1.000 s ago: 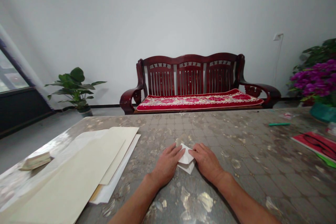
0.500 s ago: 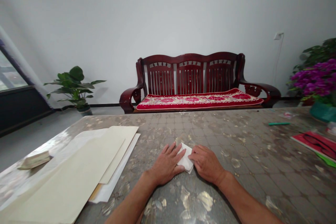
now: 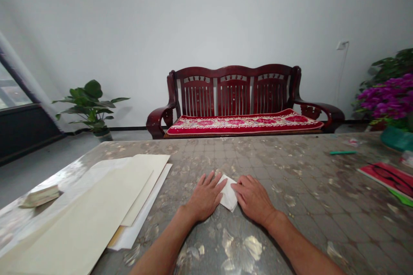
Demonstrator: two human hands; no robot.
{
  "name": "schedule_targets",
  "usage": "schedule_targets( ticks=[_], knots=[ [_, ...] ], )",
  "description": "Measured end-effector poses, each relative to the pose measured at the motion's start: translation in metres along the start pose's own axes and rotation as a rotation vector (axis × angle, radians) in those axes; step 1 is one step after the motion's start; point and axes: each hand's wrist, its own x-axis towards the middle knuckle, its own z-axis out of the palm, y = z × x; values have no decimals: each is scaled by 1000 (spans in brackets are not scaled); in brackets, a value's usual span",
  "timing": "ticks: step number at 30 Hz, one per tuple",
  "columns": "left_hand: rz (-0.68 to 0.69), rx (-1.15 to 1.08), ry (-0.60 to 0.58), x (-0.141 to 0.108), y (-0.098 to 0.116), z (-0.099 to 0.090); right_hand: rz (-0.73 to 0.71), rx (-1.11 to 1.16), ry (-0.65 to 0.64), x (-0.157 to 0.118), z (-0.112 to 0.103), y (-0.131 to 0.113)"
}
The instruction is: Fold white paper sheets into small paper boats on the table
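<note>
A small piece of folded white paper (image 3: 229,193) lies flat on the mottled grey tabletop (image 3: 300,189), between my hands. My left hand (image 3: 205,197) rests palm down with spread fingers, its thumb and forefinger at the paper's left edge. On the other side, my right hand (image 3: 253,201) lies flat, its fingertips on the paper's right corner. Neither hand lifts the paper. No other person's hands appear.
Large cream and white paper sheets (image 3: 97,197) lie stacked at the table's left, with a wrapped bundle (image 3: 40,196) beyond them. To the right are a green pen (image 3: 342,152) and a red booklet (image 3: 390,178). A dark wooden bench (image 3: 234,90) stands past the table's far edge.
The white paper now lies flatter and more compact, without the layered flaps seen earlier. My left hand has drawn slightly left, its fingers spreading, while my right hand stays at the paper's right side.
</note>
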Motion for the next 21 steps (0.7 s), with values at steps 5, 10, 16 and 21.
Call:
schedule_targets(
  ticks=[5, 10, 16, 21],
  knots=[
    [-42, 9, -15, 3, 2, -1, 31, -11, -33, 0, 0, 1],
    [-95, 21, -1, 6, 2, -1, 88, -38, -70, 0, 2, 7],
    [-173, 48, 19, 9, 2, 3, 122, -41, -91, 1, 2, 13],
    [-282, 63, 35, 13, 0, 3, 115, -43, -68, 1, 2, 9]
  ],
)
